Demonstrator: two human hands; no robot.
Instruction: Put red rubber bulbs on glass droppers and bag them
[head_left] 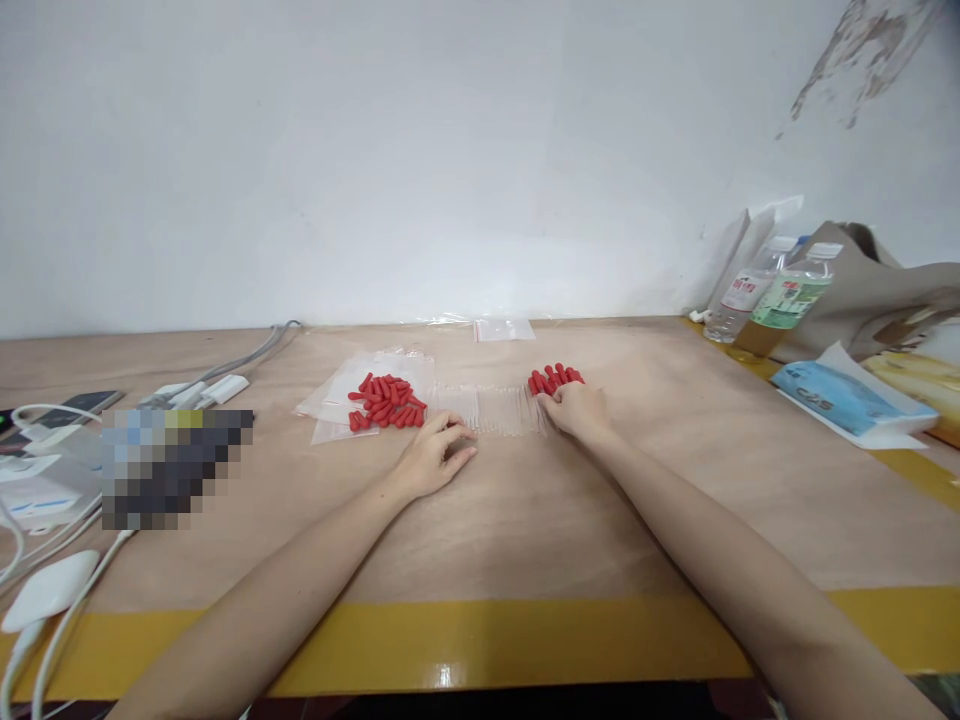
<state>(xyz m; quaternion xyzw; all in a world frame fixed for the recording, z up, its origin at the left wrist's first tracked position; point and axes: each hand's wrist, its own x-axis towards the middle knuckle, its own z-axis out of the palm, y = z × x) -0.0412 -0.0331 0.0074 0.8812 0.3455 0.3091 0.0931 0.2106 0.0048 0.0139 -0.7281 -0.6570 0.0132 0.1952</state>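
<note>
A row of thin clear glass tubes [491, 408] lies side by side on the table between my two hands. My left hand [439, 452] rests at the row's left end, fingers loosely curled, thumb apart, with nothing seen in it. Just beyond it, a pile of red rubber dropper bulbs [384, 397] lies on clear plastic zip bags [330, 392]. At the row's right end my right hand [577, 408] has its fingers pinched together low against the tubes; what they grip is hidden. Several red bulbs [553, 378] sit clustered right behind those fingers.
Another small zip bag [506, 330] lies by the wall. White cables and chargers [45, 490], a phone [71, 412] and a blurred-out object [169, 465] occupy the left. Two plastic bottles [787, 295], a blue tissue pack [851, 398] and a grey bag [847, 280] stand right.
</note>
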